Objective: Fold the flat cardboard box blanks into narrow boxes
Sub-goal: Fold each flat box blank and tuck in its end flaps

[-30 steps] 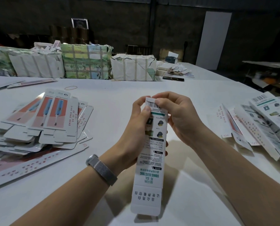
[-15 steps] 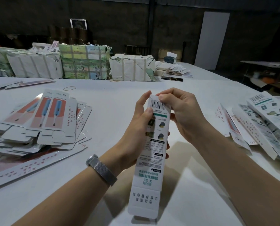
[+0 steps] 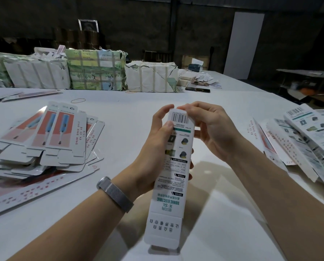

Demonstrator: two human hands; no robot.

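Narrow box (image 3: 173,166) held upright above the white table (image 3: 131,113), printed back panel toward the camera, barcode end at 12 o'clock, open bottom flap at 6 o'clock.

Left hand (image 3: 153,147) wrapped round the box's left side at 9 o'clock, thumb pressed on the front panel just below the barcode, index fingertip raised beside the top corner, remaining fingertips peeking past the right edge at 3 o'clock. Clamped on the box, then.

Right hand (image 3: 212,129) at 3 o'clock of the top end, fingers curled, thumb and index fingertip pinching the top flap at the barcode edge. Tips of the 2 index fingers nearly touching over the top.

Metal mesh watch band (image 3: 115,194) on the left wrist.

Pile of flat blanks (image 3: 44,144) at 9 o'clock on the table, red-and-blue faces up, well apart from the hands. Second heap of blanks (image 3: 304,140) at 3 o'clock, barcode sides up. Taped paper bundles (image 3: 95,72) in a row at 11 to 12 o'clock along the table's far side. Rubber band (image 3: 78,100) lying loose at 11 o'clock.
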